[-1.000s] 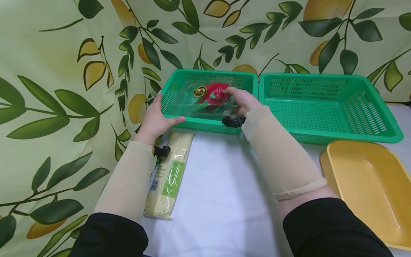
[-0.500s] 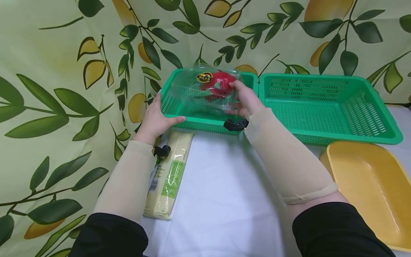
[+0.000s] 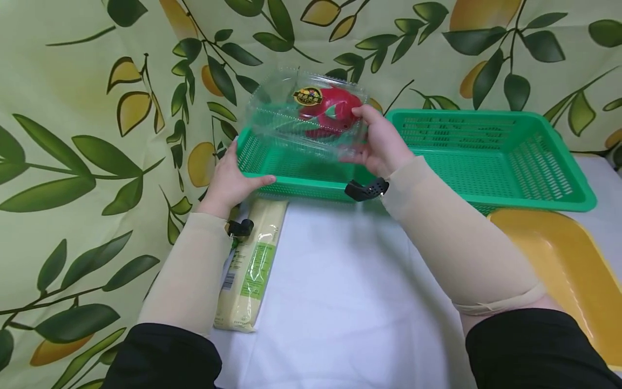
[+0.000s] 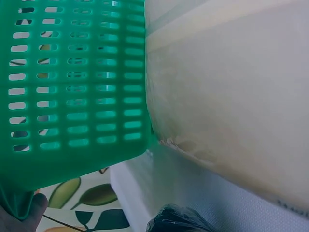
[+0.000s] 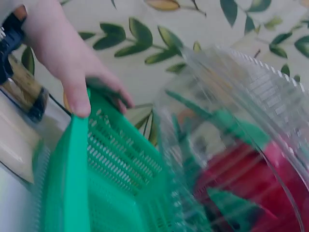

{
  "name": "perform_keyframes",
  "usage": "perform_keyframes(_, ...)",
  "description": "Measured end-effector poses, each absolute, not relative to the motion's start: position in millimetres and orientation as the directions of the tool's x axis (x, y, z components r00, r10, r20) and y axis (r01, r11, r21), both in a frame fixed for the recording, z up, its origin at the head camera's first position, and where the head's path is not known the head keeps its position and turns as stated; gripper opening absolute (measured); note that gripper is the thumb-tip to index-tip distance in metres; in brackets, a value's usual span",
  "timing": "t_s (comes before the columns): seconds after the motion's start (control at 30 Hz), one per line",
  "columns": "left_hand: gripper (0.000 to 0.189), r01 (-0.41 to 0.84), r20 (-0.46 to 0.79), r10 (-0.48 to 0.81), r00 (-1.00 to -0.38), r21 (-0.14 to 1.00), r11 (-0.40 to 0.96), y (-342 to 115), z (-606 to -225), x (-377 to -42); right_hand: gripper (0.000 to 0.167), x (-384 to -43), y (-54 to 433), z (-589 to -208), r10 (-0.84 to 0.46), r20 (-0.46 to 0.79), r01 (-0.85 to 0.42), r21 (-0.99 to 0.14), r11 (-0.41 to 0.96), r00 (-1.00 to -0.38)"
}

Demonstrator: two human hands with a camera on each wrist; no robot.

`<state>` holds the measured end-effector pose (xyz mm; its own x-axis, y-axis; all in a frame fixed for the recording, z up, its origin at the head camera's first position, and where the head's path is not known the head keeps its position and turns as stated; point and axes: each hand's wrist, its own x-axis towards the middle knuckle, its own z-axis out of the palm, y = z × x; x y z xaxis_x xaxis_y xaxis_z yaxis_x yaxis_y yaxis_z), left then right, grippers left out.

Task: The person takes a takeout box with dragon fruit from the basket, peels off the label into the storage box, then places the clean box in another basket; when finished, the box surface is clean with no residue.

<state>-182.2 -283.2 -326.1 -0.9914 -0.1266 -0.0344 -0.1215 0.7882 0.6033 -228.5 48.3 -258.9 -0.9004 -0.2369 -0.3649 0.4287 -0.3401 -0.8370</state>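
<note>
A clear plastic box (image 3: 277,119) with a black-and-gold sticker holds a red dragon fruit (image 3: 342,102) with green scales. My right hand (image 3: 381,140) grips the box at its right end, thumb on top, and the box hangs slightly tilted above the left green basket (image 3: 311,188). The fruit shows large in the right wrist view, under the clear lid. At that basket's left front corner, my left hand (image 3: 230,181) holds the rim, its thumb along the front edge and its fingers at the left side. In the right wrist view this left hand (image 5: 72,72) spans the corner.
A second green basket (image 3: 539,202) stands to the right. In front of it sits a yellow tub (image 3: 573,270), partly behind my right forearm. A long cream package with a green label (image 3: 257,270) lies on the white cloth (image 3: 340,297) by my left wrist. Leaf-patterned cloth (image 3: 97,162) hangs behind and left.
My right hand has lifted the clear box with the dragon fruit up out of the left green basket. My left hand has stayed on the basket's corner.
</note>
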Motion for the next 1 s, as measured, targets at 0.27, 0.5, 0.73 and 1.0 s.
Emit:
perform_keyframes(0.27, 0.14, -0.12, -0.044, -0.118, -0.992, 0.607, 0.785, -283, -327, -180, 0.053, -204, 71, -247, -0.216, -0.346, 0.402, -0.852, -0.336, -0.913)
perform_keyframes(0.5, 0.142, -0.105, -0.024, -0.113, -0.993, 0.597, 0.795, -285, -329, -183, 0.065, -181, 90, -250, -0.246, -0.339, 0.402, -0.871, -0.283, -0.908)
perform_keyframes(0.73, 0.136, -0.116, -0.026, -0.126, -0.992, 0.599, 0.792, -282, -327, -182, 0.052, -155, 103, -260, -0.318, -0.305, 0.391, -0.884, -0.257, -0.898)
perform_keyframes(1.0, 0.137, -0.098, -0.011, -0.116, -0.993, 0.609, 0.787, -282, -326, -180, 0.057, -120, 116, -270, -0.375, -0.288, 0.362, -0.921, -0.145, -0.881)
